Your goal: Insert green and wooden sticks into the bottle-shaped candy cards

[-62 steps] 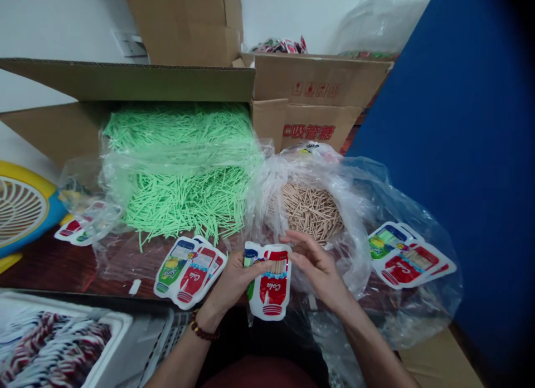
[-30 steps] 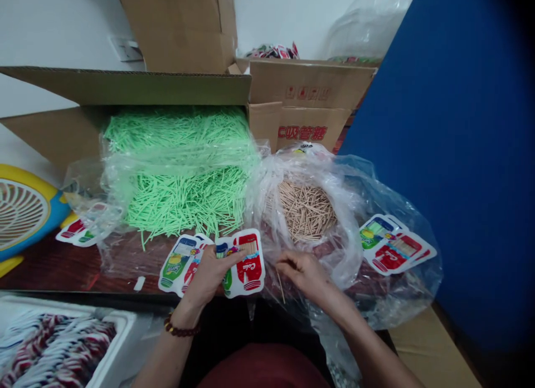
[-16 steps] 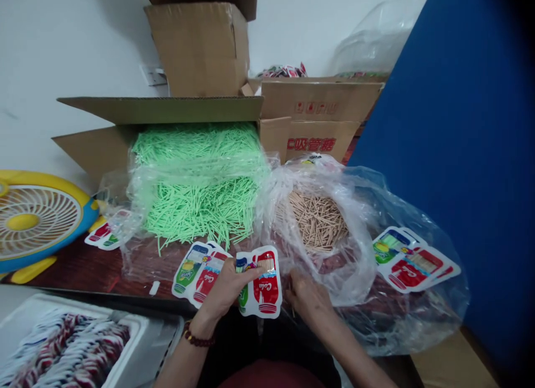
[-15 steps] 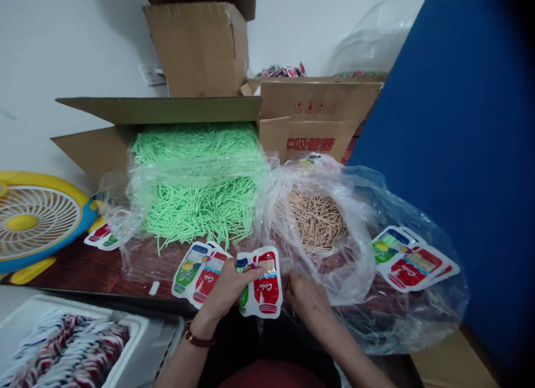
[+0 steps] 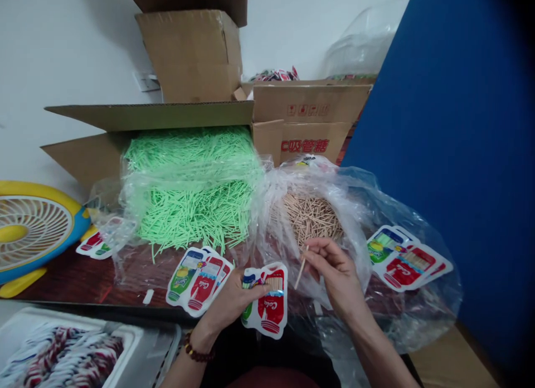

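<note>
My left hand [image 5: 234,299] is closed on a bottle-shaped candy packet [image 5: 272,307], red "Cola" beside green, with brown sticks showing in its window. Between the thumb and fingers of my right hand [image 5: 334,271] is a single thin brown candy stick [image 5: 301,271], tilted, at the front of the clear plastic bag. Behind it lies a heap of brown sticks [image 5: 311,218] in that bag [image 5: 355,248]. Left of my left hand, more flat packets [image 5: 196,282] overlap on the dark table. A large pile of green sticks [image 5: 200,209] spills from an open carton.
Several packets [image 5: 405,260] lie on plastic at the right. A white foam box [image 5: 134,343] of packets stands lower left, below a yellow-blue fan [image 5: 37,232]. Cardboard boxes [image 5: 188,53] line the back, and a blue panel [image 5: 438,137] rises on the right.
My right hand has moved up and right from the table edge toward the brown heap, and a stick now shows in its fingers. My left hand still holds the packet, slightly lower.
</note>
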Demonstrator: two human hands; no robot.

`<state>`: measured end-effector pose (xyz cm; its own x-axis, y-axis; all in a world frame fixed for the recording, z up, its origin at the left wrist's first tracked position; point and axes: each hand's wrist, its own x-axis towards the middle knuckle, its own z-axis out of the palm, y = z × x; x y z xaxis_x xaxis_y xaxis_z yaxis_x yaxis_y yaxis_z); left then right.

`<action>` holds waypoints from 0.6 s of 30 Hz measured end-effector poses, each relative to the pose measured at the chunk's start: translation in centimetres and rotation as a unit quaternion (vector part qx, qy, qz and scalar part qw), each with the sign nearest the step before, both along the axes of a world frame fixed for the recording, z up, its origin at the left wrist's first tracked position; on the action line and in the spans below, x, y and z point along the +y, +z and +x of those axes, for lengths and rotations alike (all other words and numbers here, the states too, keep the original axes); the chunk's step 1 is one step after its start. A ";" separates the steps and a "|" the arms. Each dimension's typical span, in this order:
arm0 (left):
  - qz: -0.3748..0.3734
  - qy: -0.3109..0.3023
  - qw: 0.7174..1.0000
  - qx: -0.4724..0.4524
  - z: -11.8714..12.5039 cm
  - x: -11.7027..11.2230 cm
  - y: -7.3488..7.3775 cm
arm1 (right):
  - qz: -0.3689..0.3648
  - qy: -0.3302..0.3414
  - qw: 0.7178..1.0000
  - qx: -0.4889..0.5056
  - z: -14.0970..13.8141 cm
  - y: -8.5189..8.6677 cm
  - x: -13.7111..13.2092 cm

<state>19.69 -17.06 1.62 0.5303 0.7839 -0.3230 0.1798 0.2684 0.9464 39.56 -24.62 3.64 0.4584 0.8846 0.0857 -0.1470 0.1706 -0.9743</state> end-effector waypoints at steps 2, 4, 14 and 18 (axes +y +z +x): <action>0.010 -0.021 1.000 0.002 0.2 -0.1 0.2 | 0.041 -0.044 0.998 0.019 -0.5 1.0 0.8; 0.014 -0.039 0.999 0.000 0.2 -0.2 0.5 | 0.063 -0.073 0.995 0.021 -1.2 1.5 1.6; -0.019 -0.054 0.998 -0.023 0.5 -0.2 0.6 | 0.014 0.018 1.000 0.005 -1.9 0.4 2.9; -0.038 -0.037 0.998 -0.036 0.7 -0.1 -0.1 | 0.016 -0.006 1.000 -0.022 -1.7 -0.5 3.1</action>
<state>20.37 -17.18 1.53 0.6093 0.7168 -0.3389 0.1349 0.3275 0.9352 37.90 -21.55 3.16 0.4641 0.8756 0.1342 -0.1019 0.2033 -0.9738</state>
